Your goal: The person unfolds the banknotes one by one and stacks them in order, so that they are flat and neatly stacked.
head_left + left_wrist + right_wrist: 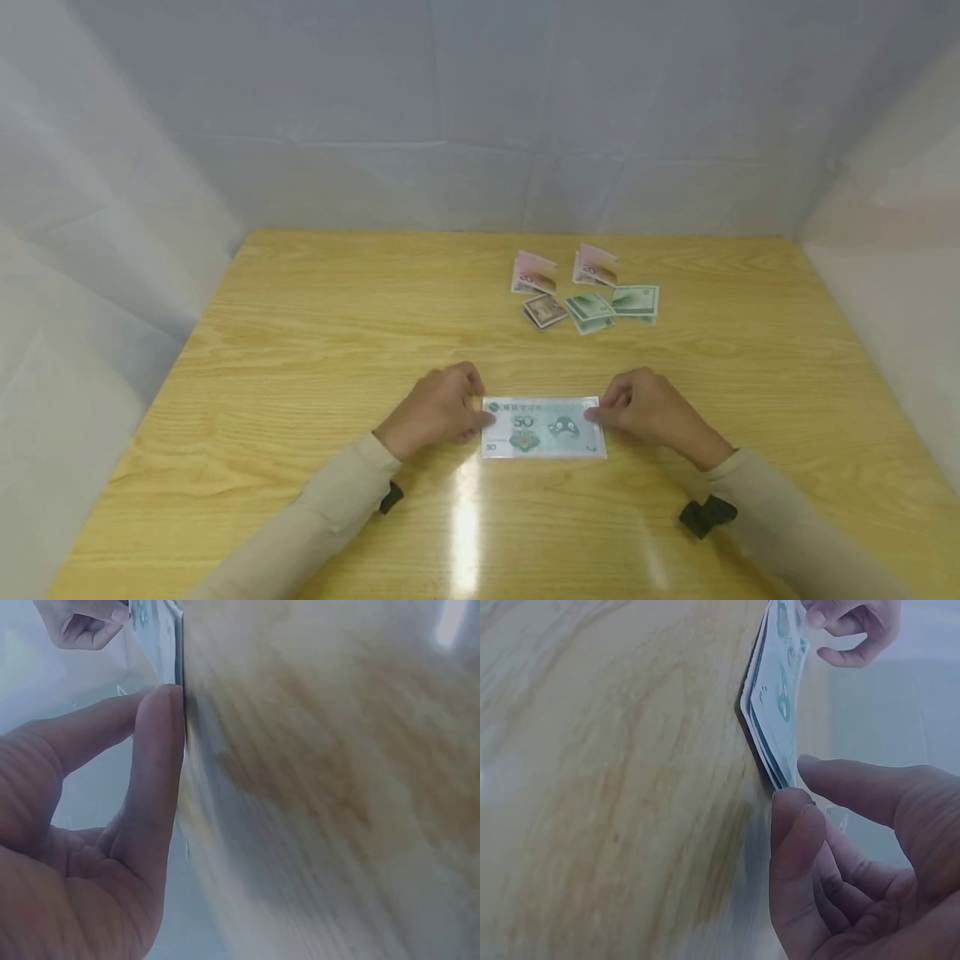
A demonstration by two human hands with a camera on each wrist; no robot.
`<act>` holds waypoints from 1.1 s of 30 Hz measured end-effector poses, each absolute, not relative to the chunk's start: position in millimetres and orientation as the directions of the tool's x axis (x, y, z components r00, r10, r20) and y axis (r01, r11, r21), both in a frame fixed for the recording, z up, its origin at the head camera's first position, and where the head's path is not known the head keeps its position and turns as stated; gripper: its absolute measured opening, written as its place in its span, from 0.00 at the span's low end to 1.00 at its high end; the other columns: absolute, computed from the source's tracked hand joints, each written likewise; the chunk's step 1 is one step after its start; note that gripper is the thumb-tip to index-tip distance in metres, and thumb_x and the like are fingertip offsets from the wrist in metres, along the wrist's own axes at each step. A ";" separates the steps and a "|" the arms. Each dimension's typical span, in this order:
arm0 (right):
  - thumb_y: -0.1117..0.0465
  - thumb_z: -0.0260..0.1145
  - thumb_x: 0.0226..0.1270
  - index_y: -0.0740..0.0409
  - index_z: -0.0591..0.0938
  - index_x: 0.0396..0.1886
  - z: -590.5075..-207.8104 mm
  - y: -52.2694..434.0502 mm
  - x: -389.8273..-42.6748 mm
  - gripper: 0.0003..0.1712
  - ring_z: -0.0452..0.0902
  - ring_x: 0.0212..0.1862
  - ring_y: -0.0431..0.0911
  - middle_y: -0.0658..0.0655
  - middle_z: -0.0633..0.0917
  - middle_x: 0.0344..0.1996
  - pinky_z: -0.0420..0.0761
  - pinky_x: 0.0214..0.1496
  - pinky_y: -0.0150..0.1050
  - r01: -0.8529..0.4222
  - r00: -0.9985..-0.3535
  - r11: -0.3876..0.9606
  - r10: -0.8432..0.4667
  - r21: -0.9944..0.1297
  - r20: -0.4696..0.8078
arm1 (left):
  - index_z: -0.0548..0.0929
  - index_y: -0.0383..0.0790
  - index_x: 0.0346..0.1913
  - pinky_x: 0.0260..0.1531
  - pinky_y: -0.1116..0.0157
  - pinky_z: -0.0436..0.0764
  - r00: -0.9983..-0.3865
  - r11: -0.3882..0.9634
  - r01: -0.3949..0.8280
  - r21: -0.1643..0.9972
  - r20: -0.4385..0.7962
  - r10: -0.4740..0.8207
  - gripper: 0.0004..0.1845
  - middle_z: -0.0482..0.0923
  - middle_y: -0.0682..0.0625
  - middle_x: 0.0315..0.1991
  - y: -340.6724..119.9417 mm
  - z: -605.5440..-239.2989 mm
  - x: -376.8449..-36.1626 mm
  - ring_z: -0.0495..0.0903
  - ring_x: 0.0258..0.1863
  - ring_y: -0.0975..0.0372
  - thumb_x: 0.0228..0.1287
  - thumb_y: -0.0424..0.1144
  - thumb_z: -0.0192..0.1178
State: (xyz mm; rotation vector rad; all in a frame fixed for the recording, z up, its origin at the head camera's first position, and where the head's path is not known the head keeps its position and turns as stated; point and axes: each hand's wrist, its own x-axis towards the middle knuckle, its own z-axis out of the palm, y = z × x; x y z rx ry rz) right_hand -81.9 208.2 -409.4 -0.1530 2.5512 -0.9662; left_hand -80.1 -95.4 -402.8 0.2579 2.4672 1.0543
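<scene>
A thin stack of blue-green 50 banknotes (543, 427) lies flat near the front middle of the wooden table (300, 350). My left hand (474, 410) grips the stack's left end with curled fingers and thumb. My right hand (602, 412) pinches the right end the same way. In the left wrist view a fingertip (161, 712) presses against the edge of the notes (161, 630), and the other hand (82, 622) shows at the far end. In the right wrist view the stack (780, 712) is seen edge-on, with my right fingers (795, 825) at its near corner.
Several folded notes lie at the back right: two pink ones (534, 273) (595, 265), a brown one (544, 311) and green ones (590, 310) (635, 300). White fabric walls (112, 208) enclose the table on three sides.
</scene>
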 end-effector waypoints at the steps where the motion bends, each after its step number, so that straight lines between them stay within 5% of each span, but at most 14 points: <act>1: 0.52 0.76 0.61 0.57 0.86 0.32 -408.8 209.0 -82.5 0.13 0.75 0.29 0.45 0.53 0.83 0.27 0.77 0.28 0.36 0.033 -0.912 0.753 -0.245 -0.657 -0.327 | 0.79 0.34 0.48 0.18 0.67 0.81 -0.888 0.696 0.006 0.718 -0.317 0.334 0.19 0.81 0.51 0.22 -95.3 -401.9 -81.2 0.81 0.18 0.60 0.59 0.36 0.74; 21: 0.57 0.72 0.66 0.60 0.87 0.39 -406.4 211.5 -104.2 0.10 0.80 0.34 0.46 0.55 0.87 0.35 0.83 0.35 0.38 -0.036 -0.952 0.709 -0.240 -0.704 -0.192 | 0.81 0.34 0.52 0.33 0.66 0.86 -0.930 0.703 0.159 0.693 -0.134 0.342 0.14 0.86 0.44 0.41 -79.4 -390.3 -120.5 0.85 0.35 0.59 0.70 0.39 0.64; 33: 0.61 0.69 0.70 0.64 0.86 0.41 -405.0 197.3 -105.8 0.09 0.84 0.34 0.48 0.57 0.87 0.34 0.88 0.35 0.37 -0.013 -0.947 0.597 -0.264 -0.802 -0.181 | 0.74 0.30 0.67 0.64 0.53 0.77 -0.930 0.755 0.242 0.610 -0.077 0.360 0.22 0.77 0.37 0.63 -72.9 -390.5 -155.7 0.77 0.62 0.48 0.75 0.36 0.58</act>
